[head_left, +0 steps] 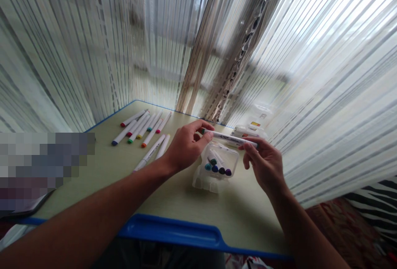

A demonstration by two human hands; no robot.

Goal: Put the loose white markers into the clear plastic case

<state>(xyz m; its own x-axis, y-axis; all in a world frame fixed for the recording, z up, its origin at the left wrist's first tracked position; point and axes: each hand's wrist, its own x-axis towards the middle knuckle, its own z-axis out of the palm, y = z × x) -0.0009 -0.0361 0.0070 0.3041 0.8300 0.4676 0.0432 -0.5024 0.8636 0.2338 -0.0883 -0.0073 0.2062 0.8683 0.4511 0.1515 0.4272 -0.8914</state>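
The left hand [189, 147] and right hand [267, 161] are pinching opposite ends of one white marker [229, 138], holding it over or just behind the clear case [204, 182]; which, cannot be told. Five coloured ends [221, 170] are showing inside the case, while a larger group of loose markers [152, 133] is lying outside, leftward on the table [248, 219].

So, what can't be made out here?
All in the head view:
Lettering on the held marker: too small and blurred.
Near end of the loose marker closest to the left hand: behind the left forearm.
Flat object at left: cut off by the picture edge, partly pixelated.
Scene beyond the curtain: veiled by its strips.
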